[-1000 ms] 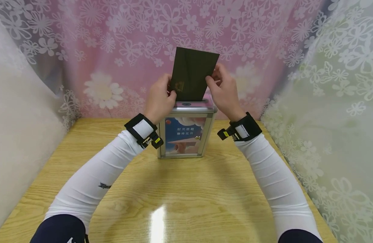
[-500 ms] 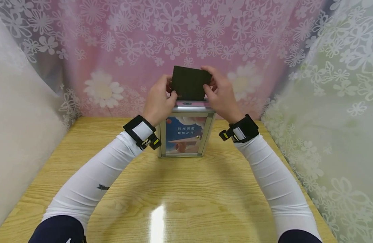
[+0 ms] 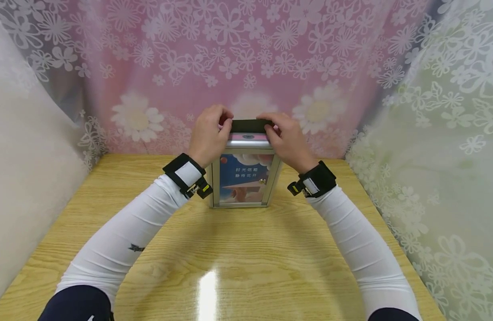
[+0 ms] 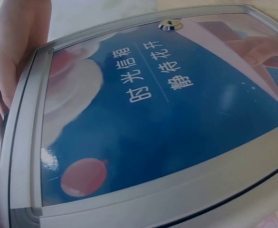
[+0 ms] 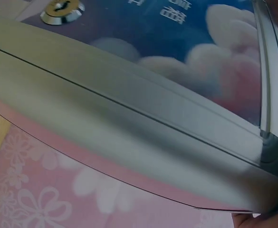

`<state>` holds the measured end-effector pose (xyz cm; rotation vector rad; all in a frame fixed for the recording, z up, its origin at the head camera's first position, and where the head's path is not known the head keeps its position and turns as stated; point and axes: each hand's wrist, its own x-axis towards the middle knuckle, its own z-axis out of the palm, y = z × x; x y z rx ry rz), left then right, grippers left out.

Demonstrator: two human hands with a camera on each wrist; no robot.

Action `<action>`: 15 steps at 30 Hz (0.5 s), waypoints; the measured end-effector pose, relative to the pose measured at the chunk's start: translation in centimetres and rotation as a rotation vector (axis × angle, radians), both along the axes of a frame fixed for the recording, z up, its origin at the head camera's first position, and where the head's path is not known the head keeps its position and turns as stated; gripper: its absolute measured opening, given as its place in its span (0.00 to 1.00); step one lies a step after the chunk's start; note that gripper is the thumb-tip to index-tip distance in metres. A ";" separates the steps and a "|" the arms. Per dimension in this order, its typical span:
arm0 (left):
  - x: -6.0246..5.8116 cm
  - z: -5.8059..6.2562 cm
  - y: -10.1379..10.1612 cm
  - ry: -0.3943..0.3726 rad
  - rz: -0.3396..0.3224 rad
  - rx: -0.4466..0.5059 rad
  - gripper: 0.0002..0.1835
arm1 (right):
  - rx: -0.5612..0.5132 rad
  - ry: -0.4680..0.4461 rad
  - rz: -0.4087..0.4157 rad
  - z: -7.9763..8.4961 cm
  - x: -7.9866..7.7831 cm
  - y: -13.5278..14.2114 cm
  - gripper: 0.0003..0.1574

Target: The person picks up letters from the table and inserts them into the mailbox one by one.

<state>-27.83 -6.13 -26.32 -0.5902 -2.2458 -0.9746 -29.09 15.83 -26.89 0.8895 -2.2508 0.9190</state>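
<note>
A dark green envelope (image 3: 248, 125) stands in the top slot of a silver-framed mailbox (image 3: 245, 178), with only a low strip of it showing above the lid. At its right end my right hand (image 3: 288, 138) pinches the top corner, thumb in front and fingers over the upper edge. My left hand (image 3: 208, 133) is at the left end, fingers curled, thumb and fingertips at the envelope's side edge. In the left wrist view, the mailbox front (image 4: 177, 114) bears a blue picture with white writing and a lock (image 4: 170, 24). The right wrist view shows the mailbox's side frame (image 5: 129, 109).
The mailbox stands upright on a wood-grain table (image 3: 246, 249) towards its far edge. Behind hangs a pink flowered curtain (image 3: 182, 58). A pale curtain (image 3: 451, 156) lines the right side, and another pale sheet (image 3: 26, 156) hangs at the left.
The envelope has slid down into the slot, from mostly visible to a thin strip. My right hand has come down with it; my left hand has stayed near the slot's left end.
</note>
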 end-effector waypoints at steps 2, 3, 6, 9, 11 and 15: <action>-0.1 -0.2 0.0 -0.005 0.008 -0.024 0.07 | 0.004 0.007 -0.014 -0.2 0.0 0.0 0.15; -0.1 -0.3 0.0 -0.010 0.013 -0.037 0.07 | 0.011 0.016 -0.023 -0.3 0.0 0.1 0.14; -0.1 -0.6 0.1 -0.027 0.032 -0.073 0.07 | 0.031 0.045 -0.041 -0.5 -0.1 0.1 0.13; -0.2 -0.7 0.2 -0.030 0.046 -0.097 0.07 | 0.042 0.056 -0.055 -0.7 -0.2 0.1 0.13; -0.2 -0.8 0.2 -0.027 0.049 -0.105 0.06 | 0.040 0.055 -0.055 -0.7 -0.2 0.2 0.13; -0.1 -0.9 0.2 -0.015 0.043 -0.109 0.06 | 0.039 0.050 -0.062 -0.9 -0.1 0.3 0.13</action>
